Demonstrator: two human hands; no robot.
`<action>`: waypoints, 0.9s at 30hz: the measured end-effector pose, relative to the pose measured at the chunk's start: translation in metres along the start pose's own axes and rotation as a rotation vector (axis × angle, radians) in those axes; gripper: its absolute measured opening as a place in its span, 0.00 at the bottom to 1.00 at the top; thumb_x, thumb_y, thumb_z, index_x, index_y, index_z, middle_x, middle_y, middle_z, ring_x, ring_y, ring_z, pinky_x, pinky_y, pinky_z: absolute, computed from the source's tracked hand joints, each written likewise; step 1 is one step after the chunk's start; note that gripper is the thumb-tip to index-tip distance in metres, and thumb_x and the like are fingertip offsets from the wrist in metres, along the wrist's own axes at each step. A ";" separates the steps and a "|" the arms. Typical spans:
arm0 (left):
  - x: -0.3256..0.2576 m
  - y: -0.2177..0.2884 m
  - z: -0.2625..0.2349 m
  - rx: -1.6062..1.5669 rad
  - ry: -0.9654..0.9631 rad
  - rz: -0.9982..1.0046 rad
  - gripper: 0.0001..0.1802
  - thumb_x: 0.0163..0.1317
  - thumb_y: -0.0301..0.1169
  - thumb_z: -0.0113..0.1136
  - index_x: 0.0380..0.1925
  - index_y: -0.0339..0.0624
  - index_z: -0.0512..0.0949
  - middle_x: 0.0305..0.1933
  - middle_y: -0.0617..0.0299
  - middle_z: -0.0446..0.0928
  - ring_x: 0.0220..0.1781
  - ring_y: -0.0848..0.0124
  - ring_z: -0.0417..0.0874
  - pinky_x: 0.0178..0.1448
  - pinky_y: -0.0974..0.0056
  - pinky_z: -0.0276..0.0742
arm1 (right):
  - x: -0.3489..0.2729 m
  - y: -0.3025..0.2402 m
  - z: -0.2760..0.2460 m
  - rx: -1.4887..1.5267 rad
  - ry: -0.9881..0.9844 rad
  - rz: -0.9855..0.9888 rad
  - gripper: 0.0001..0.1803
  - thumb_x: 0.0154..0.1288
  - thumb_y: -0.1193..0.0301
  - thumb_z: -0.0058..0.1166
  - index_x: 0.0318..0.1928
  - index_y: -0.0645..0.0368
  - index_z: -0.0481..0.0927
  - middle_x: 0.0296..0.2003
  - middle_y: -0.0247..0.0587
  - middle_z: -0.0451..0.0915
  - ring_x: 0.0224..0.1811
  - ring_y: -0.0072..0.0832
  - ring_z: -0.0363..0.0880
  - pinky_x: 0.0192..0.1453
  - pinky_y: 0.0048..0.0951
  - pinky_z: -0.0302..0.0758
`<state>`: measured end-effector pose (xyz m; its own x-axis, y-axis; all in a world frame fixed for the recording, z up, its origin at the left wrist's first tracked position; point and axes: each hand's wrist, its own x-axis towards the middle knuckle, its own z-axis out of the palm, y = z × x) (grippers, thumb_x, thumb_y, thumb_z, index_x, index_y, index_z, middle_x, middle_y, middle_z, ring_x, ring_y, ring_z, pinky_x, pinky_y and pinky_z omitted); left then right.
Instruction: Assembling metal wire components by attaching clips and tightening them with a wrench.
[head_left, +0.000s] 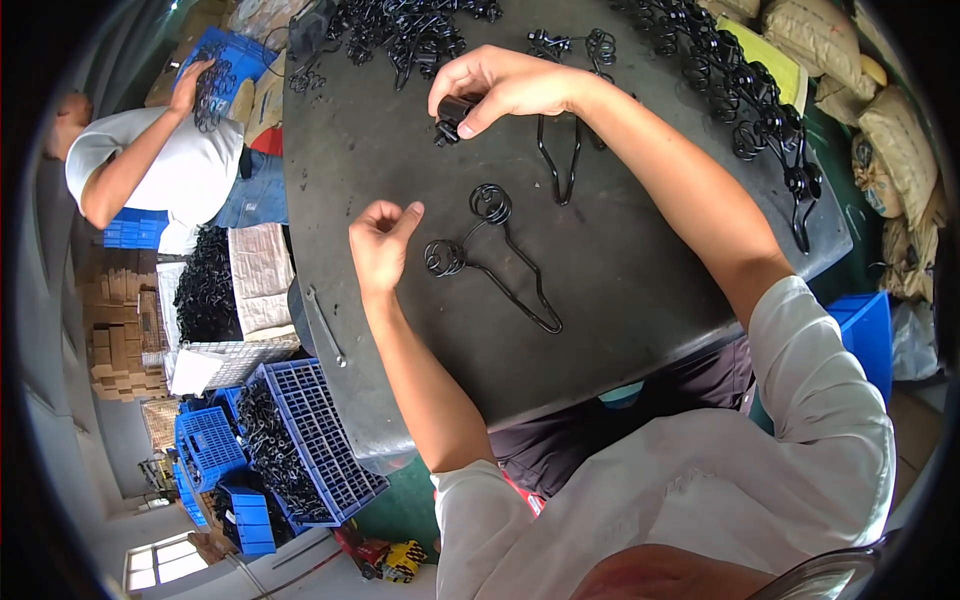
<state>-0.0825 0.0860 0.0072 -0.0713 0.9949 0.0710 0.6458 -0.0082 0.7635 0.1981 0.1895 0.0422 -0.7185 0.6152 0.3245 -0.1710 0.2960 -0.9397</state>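
Note:
My right hand [505,85] reaches over the far middle of the table, its thumb and fingers closed around a short black cylindrical part [456,108]. Small dark pieces show at the lower end of that part, too small to name. My left hand [380,247] is above the table's left side, fingers curled in and thumb sticking out; whatever it may hold is hidden. Between my arms lies a black bent-wire spring [512,285] with two coils and a long U-shaped loop. A second wire spring [560,175] lies partly behind my right hand and forearm.
A tangled heap of black parts [405,35] covers the table's far edge. Joined spring assemblies [765,110] line the far right. A wrench [325,328] rests at the left edge. A co-worker [160,165] holds coiled wire parts at left, near blue crates [320,440]. Sacks [895,150] stand right.

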 end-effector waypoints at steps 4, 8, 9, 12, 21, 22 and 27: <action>-0.015 0.038 0.014 -0.283 -0.354 0.370 0.34 0.46 0.26 0.77 0.58 0.47 0.80 0.58 0.62 0.81 0.61 0.64 0.79 0.70 0.57 0.68 | -0.002 0.001 -0.003 -0.019 0.013 0.000 0.16 0.59 0.85 0.64 0.48 0.64 0.82 0.39 0.31 0.82 0.42 0.17 0.79 0.48 0.22 0.77; -0.032 0.068 0.019 -0.145 -0.600 0.192 0.39 0.46 0.24 0.76 0.64 0.47 0.77 0.60 0.59 0.82 0.56 0.63 0.82 0.64 0.55 0.75 | 0.001 0.003 -0.003 0.027 -0.009 -0.019 0.16 0.59 0.85 0.64 0.48 0.64 0.82 0.40 0.31 0.82 0.42 0.17 0.78 0.49 0.22 0.76; -0.030 0.070 0.023 0.000 -0.529 0.144 0.39 0.48 0.23 0.75 0.65 0.47 0.76 0.58 0.58 0.83 0.53 0.63 0.84 0.62 0.56 0.77 | 0.002 0.002 -0.001 0.016 0.006 -0.002 0.16 0.59 0.84 0.64 0.48 0.64 0.82 0.40 0.31 0.82 0.42 0.17 0.78 0.49 0.22 0.76; -0.028 0.070 0.026 0.141 -0.446 0.103 0.38 0.51 0.24 0.74 0.66 0.46 0.75 0.52 0.54 0.85 0.45 0.62 0.87 0.57 0.58 0.80 | 0.002 0.003 -0.004 0.017 0.013 -0.003 0.16 0.59 0.84 0.65 0.48 0.64 0.82 0.40 0.31 0.82 0.42 0.17 0.78 0.49 0.22 0.76; -0.094 0.074 -0.017 0.153 -0.390 0.096 0.62 0.34 0.29 0.86 0.73 0.43 0.61 0.73 0.38 0.63 0.75 0.46 0.67 0.74 0.51 0.69 | -0.002 -0.007 -0.006 0.049 0.034 -0.080 0.16 0.59 0.83 0.67 0.48 0.64 0.82 0.39 0.31 0.82 0.42 0.17 0.78 0.48 0.22 0.76; -0.109 0.082 0.001 0.366 -0.260 0.249 0.60 0.34 0.32 0.86 0.72 0.45 0.63 0.74 0.39 0.60 0.77 0.43 0.60 0.77 0.44 0.60 | -0.002 -0.008 -0.007 0.060 0.044 -0.081 0.16 0.58 0.84 0.67 0.48 0.64 0.82 0.39 0.30 0.82 0.41 0.16 0.78 0.46 0.21 0.75; -0.150 0.085 0.044 0.523 -0.311 0.660 0.41 0.42 0.41 0.81 0.60 0.48 0.77 0.73 0.53 0.66 0.81 0.51 0.57 0.81 0.33 0.44 | -0.008 -0.016 -0.015 0.010 0.097 -0.075 0.18 0.56 0.80 0.69 0.49 0.62 0.84 0.37 0.31 0.84 0.41 0.18 0.78 0.48 0.23 0.74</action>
<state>0.0166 -0.0595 0.0330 0.5969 0.7869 0.1566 0.7519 -0.6167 0.2331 0.2162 0.1911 0.0560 -0.6345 0.6597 0.4027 -0.2291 0.3371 -0.9132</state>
